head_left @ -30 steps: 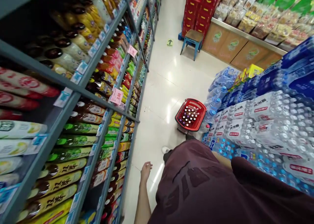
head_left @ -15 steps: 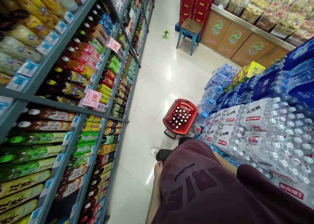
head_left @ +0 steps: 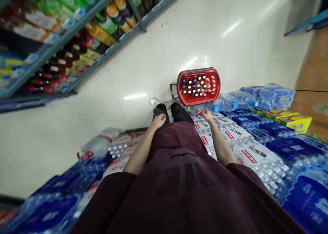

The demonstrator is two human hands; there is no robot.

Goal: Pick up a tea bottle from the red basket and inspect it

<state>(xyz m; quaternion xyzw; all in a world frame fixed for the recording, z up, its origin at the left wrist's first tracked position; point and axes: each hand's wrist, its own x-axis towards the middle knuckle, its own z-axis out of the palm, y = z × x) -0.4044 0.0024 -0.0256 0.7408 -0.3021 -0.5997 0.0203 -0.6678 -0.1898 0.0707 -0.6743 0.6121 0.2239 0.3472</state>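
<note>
I am looking down along a dark maroon shirt (head_left: 184, 179) at both hands, and I am seeing them hanging empty beside the body. The left hand (head_left: 159, 120) is loosely curled, nearly closed, holding nothing, in front of the black trousers (head_left: 170, 112). The right hand (head_left: 207, 115) is half open with relaxed fingers, reaching forward over the shrink-wrapped packs of clear water bottles with red labels (head_left: 246, 148), touching nothing that I can tell. Nearest to it, the red plastic shopping basket (head_left: 199, 86) is standing on the glossy white tile floor (head_left: 153, 63), just beside the blue-capped bottle packs (head_left: 256, 97). The basket is already filled with small bottles standing upright, caps up; judging from this, the loading looks mostly done and the basket is not yet picked up.
</note>
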